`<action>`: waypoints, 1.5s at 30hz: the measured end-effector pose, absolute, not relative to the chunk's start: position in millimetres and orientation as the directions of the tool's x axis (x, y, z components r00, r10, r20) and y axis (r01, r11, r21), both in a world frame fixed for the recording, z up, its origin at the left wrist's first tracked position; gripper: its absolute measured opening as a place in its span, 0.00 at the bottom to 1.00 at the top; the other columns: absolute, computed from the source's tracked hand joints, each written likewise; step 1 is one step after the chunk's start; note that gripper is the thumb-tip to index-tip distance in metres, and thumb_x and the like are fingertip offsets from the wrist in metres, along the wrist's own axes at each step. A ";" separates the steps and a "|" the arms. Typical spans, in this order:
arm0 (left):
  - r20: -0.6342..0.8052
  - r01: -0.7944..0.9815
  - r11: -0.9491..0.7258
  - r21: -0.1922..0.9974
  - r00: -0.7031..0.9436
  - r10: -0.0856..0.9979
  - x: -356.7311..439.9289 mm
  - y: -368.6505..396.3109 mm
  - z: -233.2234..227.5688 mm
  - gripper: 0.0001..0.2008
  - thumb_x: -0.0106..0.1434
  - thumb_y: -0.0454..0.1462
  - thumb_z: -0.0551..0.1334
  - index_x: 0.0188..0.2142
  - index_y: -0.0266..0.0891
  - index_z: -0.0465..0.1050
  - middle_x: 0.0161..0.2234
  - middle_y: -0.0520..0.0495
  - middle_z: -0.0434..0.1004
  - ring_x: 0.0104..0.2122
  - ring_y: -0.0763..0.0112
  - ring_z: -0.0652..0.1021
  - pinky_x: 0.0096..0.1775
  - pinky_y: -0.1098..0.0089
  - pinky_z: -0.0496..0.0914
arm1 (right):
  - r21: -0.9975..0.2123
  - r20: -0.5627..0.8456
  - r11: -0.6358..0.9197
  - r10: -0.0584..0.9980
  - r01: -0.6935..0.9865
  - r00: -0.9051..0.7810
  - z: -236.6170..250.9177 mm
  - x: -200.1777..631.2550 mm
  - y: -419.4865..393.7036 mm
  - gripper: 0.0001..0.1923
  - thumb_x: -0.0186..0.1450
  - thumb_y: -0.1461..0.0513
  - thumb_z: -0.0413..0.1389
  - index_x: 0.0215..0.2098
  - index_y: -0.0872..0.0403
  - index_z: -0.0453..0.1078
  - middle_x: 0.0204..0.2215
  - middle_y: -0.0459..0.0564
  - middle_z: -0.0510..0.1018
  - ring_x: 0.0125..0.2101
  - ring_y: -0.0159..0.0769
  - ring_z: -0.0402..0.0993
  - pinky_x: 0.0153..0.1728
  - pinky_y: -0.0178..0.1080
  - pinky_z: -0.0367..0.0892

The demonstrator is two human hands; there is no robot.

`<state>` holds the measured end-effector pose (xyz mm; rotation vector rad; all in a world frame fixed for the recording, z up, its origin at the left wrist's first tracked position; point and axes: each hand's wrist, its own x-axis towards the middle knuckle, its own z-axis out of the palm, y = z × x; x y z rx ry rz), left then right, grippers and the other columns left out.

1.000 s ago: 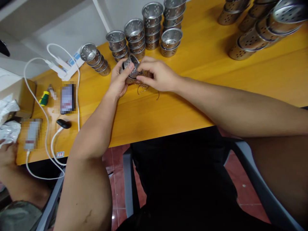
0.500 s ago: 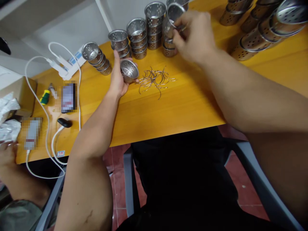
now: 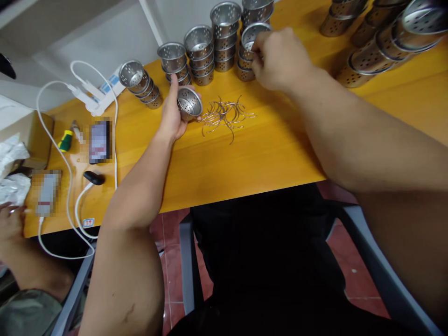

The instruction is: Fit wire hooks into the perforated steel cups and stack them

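Observation:
My left hand (image 3: 174, 116) holds a small perforated steel cup (image 3: 189, 102) just above the yellow table (image 3: 245, 154), its mouth turned toward me. My right hand (image 3: 280, 58) reaches to the back of the table and grips another perforated steel cup (image 3: 249, 37) on top of a short stack (image 3: 245, 70). A loose pile of thin wire handles (image 3: 226, 114) lies on the table between my hands, right of the cup in my left hand.
Several stacks of the same cups (image 3: 199, 53) stand along the table's back edge, and long stacks (image 3: 381, 46) lie on their sides at the back right. At left are a white power strip (image 3: 93, 100) with cables, a phone (image 3: 99, 141), a screwdriver (image 3: 65, 142) and another person's hand (image 3: 10, 224).
My right hand left the cup in my left hand, lifted a cup away to the back and has lowered it onto the short stack. The wire pile is now uncovered.

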<state>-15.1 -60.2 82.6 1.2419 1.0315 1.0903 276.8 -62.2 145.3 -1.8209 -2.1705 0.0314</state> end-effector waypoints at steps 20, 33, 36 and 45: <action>0.053 -0.270 0.005 0.963 0.208 0.977 -15.5 -62.8 78.3 0.33 0.79 0.75 0.62 0.41 0.55 0.86 0.53 0.48 0.98 0.84 0.41 0.75 0.86 0.33 0.66 | -0.234 0.236 0.176 0.964 0.956 -0.120 144.3 273.3 -65.7 0.17 0.89 0.69 0.61 0.72 0.65 0.82 0.66 0.81 0.86 0.65 0.70 0.88 0.67 0.66 0.81; 0.059 -0.092 -0.042 0.995 0.192 0.980 -16.9 -55.4 66.7 0.48 0.62 0.92 0.57 0.37 0.54 0.80 0.39 0.40 0.92 0.63 0.38 0.92 0.59 0.41 0.92 | -0.311 0.484 0.871 0.489 0.379 -0.726 94.8 228.2 -86.9 0.22 0.83 0.63 0.55 0.71 0.52 0.79 0.73 0.60 0.82 0.65 0.58 0.85 0.61 0.54 0.82; 0.039 -0.133 -0.020 0.991 0.145 0.989 -11.6 -55.4 69.2 0.48 0.60 0.93 0.57 0.30 0.55 0.73 0.33 0.41 0.88 0.60 0.40 0.93 0.55 0.43 0.95 | -0.315 0.425 0.876 0.474 0.366 -0.771 81.2 216.2 -87.1 0.19 0.83 0.63 0.57 0.68 0.47 0.80 0.69 0.54 0.84 0.57 0.54 0.86 0.55 0.48 0.79; 0.123 -0.100 -0.110 0.989 0.134 0.983 -11.3 -51.5 58.2 0.47 0.66 0.88 0.64 0.31 0.49 0.75 0.36 0.41 0.85 0.59 0.39 0.94 0.52 0.49 0.94 | -0.397 0.439 0.852 0.502 0.341 -0.745 84.2 219.9 -81.3 0.11 0.88 0.50 0.63 0.58 0.47 0.78 0.61 0.56 0.80 0.58 0.57 0.80 0.58 0.53 0.78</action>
